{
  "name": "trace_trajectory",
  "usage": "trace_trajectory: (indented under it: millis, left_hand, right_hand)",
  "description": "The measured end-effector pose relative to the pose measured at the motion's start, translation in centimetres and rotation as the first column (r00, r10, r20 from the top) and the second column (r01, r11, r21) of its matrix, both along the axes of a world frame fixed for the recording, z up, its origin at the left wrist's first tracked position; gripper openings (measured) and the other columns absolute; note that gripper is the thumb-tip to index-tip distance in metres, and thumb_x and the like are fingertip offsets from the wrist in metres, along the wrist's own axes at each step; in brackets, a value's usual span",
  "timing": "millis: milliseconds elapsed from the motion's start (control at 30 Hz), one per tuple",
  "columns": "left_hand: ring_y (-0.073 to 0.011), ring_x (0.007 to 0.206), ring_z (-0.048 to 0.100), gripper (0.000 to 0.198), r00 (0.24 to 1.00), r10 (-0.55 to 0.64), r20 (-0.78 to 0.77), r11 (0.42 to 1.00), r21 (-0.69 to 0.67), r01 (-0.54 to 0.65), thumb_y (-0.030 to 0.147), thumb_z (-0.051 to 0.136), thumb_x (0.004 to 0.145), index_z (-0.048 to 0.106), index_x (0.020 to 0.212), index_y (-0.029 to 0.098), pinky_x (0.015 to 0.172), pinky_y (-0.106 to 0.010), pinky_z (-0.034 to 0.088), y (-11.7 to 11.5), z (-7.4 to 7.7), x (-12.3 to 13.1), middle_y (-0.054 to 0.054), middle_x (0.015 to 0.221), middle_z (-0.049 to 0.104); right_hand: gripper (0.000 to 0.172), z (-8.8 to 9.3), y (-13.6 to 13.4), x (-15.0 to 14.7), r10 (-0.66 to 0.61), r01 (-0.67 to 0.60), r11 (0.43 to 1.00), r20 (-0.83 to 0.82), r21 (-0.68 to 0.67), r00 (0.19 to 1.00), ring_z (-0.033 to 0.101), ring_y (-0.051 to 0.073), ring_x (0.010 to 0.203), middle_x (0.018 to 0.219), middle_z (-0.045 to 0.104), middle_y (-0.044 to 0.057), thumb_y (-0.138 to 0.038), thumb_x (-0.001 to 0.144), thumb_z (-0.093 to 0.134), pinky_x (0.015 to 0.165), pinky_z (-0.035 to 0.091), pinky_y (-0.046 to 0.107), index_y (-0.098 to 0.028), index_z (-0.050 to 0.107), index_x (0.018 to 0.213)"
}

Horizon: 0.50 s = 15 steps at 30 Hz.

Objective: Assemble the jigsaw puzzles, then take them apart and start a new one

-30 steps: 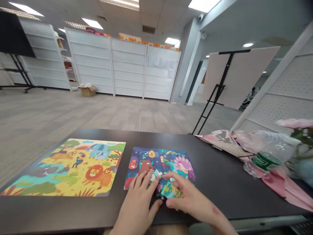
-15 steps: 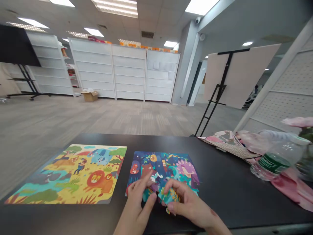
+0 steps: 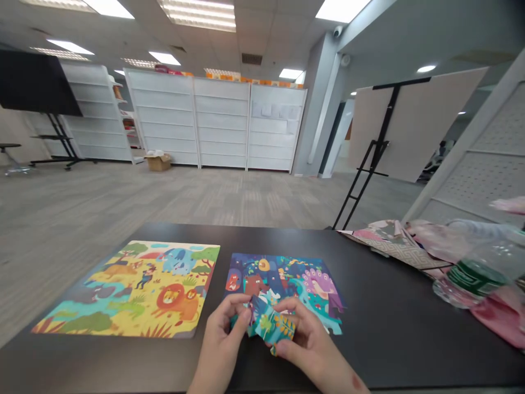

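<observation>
A blue jungle jigsaw puzzle point(image 3: 287, 279) lies on the dark table point(image 3: 389, 328) in front of me. Its near edge is broken up. My left hand point(image 3: 223, 339) and my right hand point(image 3: 305, 342) are both closed on a lifted clump of puzzle pieces point(image 3: 268, 324) held just above the puzzle's near edge. The fingers pinch the clump from either side. To the left lies a yellow savanna puzzle point(image 3: 135, 290) with a lion, flat and whole.
At the right of the table are a plastic water bottle point(image 3: 476, 273) with a green label, pink cloth point(image 3: 498, 317) and patterned paper point(image 3: 394, 241). An easel point(image 3: 373, 153) with a board stands behind the table. White shelving point(image 3: 213, 126) lines the far wall.
Both hands went from lying flat on the near edge of the blue puzzle to gripping a clump of its pieces and lifting it. The camera tilted slightly.
</observation>
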<state>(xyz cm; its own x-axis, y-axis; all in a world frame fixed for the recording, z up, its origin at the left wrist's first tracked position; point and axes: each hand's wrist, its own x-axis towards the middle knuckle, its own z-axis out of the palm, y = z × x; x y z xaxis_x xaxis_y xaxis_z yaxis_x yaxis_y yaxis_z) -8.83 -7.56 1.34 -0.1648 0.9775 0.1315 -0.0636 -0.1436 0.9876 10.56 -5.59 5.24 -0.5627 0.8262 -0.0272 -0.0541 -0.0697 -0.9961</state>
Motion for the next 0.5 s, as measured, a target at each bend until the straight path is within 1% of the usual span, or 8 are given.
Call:
trace_trajectory:
  millis: [67,133,233,300,333,400,433,500]
  left_hand:
    - [-0.0161,0.069,0.054,0.044,0.999,0.022,0.028,1.0,-0.002,-0.022,0.057,0.069,0.087,0.067,0.104,0.016,0.065,-0.024,0.043,0.0,-0.2,-0.3,-0.001,0.071,0.06]
    - [-0.016,0.069,0.055,0.044,0.998,0.053,0.046,0.999,-0.005,-0.052,0.057,0.068,0.088,0.068,0.106,0.016,0.065,-0.024,0.044,-0.1,-0.2,-0.5,-0.001,0.073,0.06]
    - [-0.0172,0.07,0.057,0.046,0.996,0.085,0.034,0.996,-0.009,-0.084,0.057,0.063,0.09,0.067,0.114,0.017,0.065,-0.025,0.045,0.0,0.0,-0.4,-0.001,0.076,0.061]
    - [-0.0195,0.074,0.06,0.042,0.993,0.091,-0.076,0.996,0.006,-0.09,0.053,0.06,0.093,0.067,0.118,0.019,0.07,-0.029,0.048,0.1,0.2,-0.1,-0.002,0.079,0.063]
    - [-0.0214,0.079,0.062,0.038,0.981,0.094,-0.17,0.996,0.024,-0.091,0.049,0.059,0.094,0.068,0.118,0.021,0.075,-0.032,0.05,0.1,0.4,0.2,-0.004,0.084,0.066]
    - [-0.0264,0.093,0.063,0.03,0.917,0.099,-0.386,0.994,0.078,-0.075,0.042,0.059,0.094,0.072,0.113,0.023,0.086,-0.04,0.05,0.3,0.5,0.7,-0.008,0.097,0.069]
    - [-0.0286,0.101,0.062,0.027,0.872,0.109,-0.477,0.992,0.109,-0.064,0.039,0.057,0.094,0.072,0.112,0.024,0.091,-0.044,0.049,0.4,0.5,1.0,-0.009,0.105,0.069]
    - [-0.0304,0.115,0.058,0.029,0.798,0.144,-0.586,0.985,0.165,-0.056,0.033,0.051,0.097,0.07,0.117,0.025,0.098,-0.049,0.046,0.5,0.3,1.3,-0.01,0.12,0.066]
  right_hand:
    - [0.048,-0.5,-0.4,-0.1,-0.012,0.013,1.0,-0.024,0.024,1.0,0.062,0.017,0.08,0.09,0.069,0.002,-0.051,0.081,0.077,0.076,0.045,0.031,-0.024,0.052,0.113]
    - [0.04,-0.7,-0.7,0.1,-0.031,0.035,0.997,-0.066,0.065,0.997,0.062,0.018,0.08,0.089,0.067,0.003,-0.053,0.084,0.074,0.076,0.047,0.032,-0.024,0.055,0.105]
    - [0.033,0.0,-0.8,0.5,-0.105,0.114,0.985,-0.075,0.133,0.992,0.062,0.02,0.081,0.087,0.065,0.004,-0.054,0.085,0.071,0.078,0.049,0.034,-0.024,0.06,0.093]
    - [0.036,0.7,-0.5,0.5,-0.157,0.163,0.977,-0.053,0.138,0.986,0.063,0.021,0.083,0.094,0.067,0.006,-0.053,0.083,0.073,0.077,0.051,0.035,-0.024,0.064,0.102]
    - [0.043,0.9,-0.3,0.4,-0.174,0.18,0.975,-0.057,0.128,0.983,0.064,0.022,0.084,0.099,0.068,0.007,-0.053,0.081,0.076,0.076,0.052,0.034,-0.024,0.064,0.111]
    - [0.059,1.2,0.3,0.0,-0.194,0.203,0.974,-0.092,0.099,0.977,0.065,0.022,0.086,0.109,0.067,0.009,-0.051,0.077,0.079,0.075,0.054,0.034,-0.025,0.059,0.125]
    - [0.062,1.1,0.6,-0.2,-0.205,0.215,0.972,-0.108,0.093,0.973,0.066,0.023,0.089,0.112,0.067,0.009,-0.051,0.077,0.079,0.076,0.055,0.035,-0.025,0.057,0.129]
    - [0.057,0.8,1.2,-0.6,-0.244,0.252,0.957,-0.073,0.145,0.967,0.067,0.024,0.096,0.117,0.067,0.01,-0.05,0.083,0.074,0.083,0.056,0.038,-0.024,0.057,0.131]
